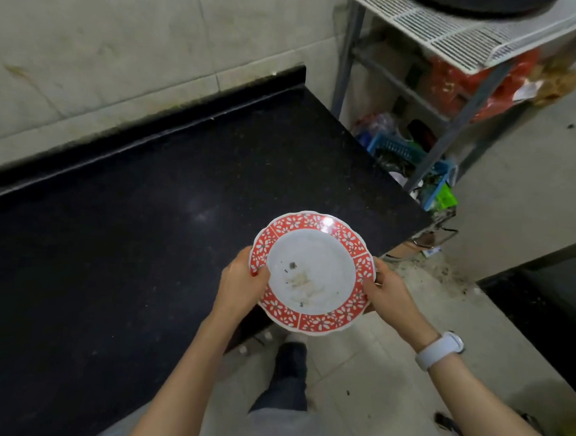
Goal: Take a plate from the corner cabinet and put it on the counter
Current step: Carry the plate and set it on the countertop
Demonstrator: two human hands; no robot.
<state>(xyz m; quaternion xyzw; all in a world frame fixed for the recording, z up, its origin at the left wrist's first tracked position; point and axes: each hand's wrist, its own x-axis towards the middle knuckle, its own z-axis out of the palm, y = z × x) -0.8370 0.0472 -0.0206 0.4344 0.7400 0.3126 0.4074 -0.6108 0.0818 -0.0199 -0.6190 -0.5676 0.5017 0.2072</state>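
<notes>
Both hands pinch the plate [312, 273] by its rim: my left hand [242, 282] has its thumb over the red border on the plate's left edge with the fingers tucked beneath, and my right hand [388, 289] clamps the opposite edge the same way, thumb on top. Each grip is pressed tight on the rim, not spread. I hold the plate in the air, roughly level, above the near right corner of the black surface [126, 241], partly past its front edge and over the tiled floor [388, 375]. The plate has a scalloped rim, a red band with white flowers, and a white centre marked with small dark specks and pale smears. A white watch [440, 350] sits on my right wrist. Behind the plate, past the end of the surface, stands a metal rack [459, 36] with a white wire shelf on top; a blue basket [398, 150] and red bags [456, 83] sit on its lower levels. One dark shoe [291, 356] shows on the floor just below the plate.
</notes>
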